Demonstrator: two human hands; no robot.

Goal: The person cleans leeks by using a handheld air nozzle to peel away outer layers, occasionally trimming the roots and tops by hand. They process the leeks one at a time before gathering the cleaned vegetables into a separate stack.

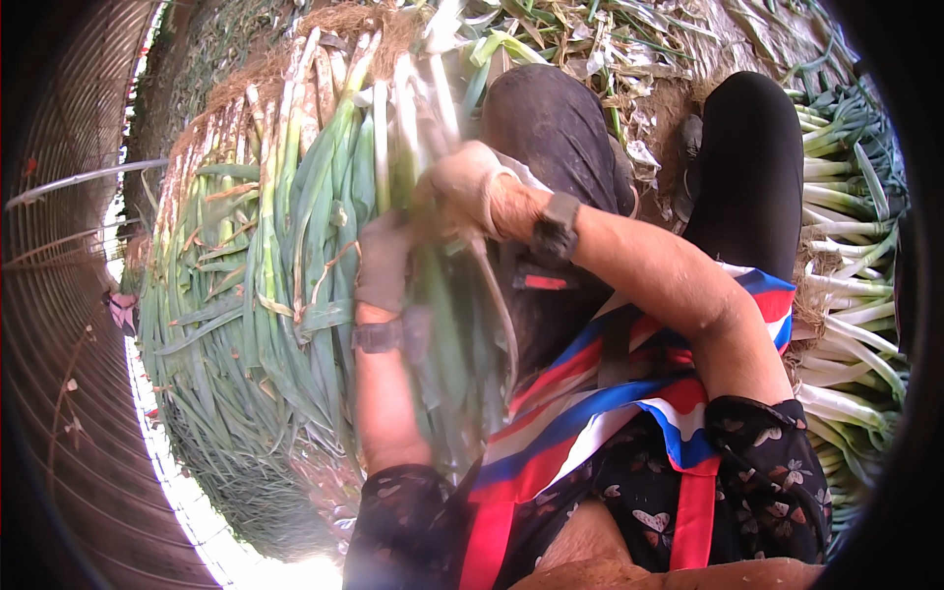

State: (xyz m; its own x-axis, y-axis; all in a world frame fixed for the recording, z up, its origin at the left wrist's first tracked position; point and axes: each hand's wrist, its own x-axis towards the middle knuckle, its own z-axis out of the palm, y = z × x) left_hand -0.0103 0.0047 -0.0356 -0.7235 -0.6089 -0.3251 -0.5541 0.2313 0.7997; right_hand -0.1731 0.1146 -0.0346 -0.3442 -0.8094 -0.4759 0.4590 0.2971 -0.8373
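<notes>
Both of my hands wear pale gloves, and they work close together over the left part of the view, smeared by motion. My right hand [464, 187] is closed at the stalk of a long green onion, its fingers partly lost in the blur. Lower and to the left, my left hand [382, 261] is closed around the green part of the onion [442, 324], whose leaves hang blurred toward my lap. Just beyond and left of my hands lies a thick pile of unpeeled green onions [285, 226], with brown roots at the far end and leaves toward me.
On the right lie rows of green onions with clean white stalks [846, 285]. Stripped leaves and skins [629, 59] litter the ground ahead. My knees [546, 108] and a striped red, white and blue apron [590, 413] are between. A ribbed curved wall [69, 295] stands at far left.
</notes>
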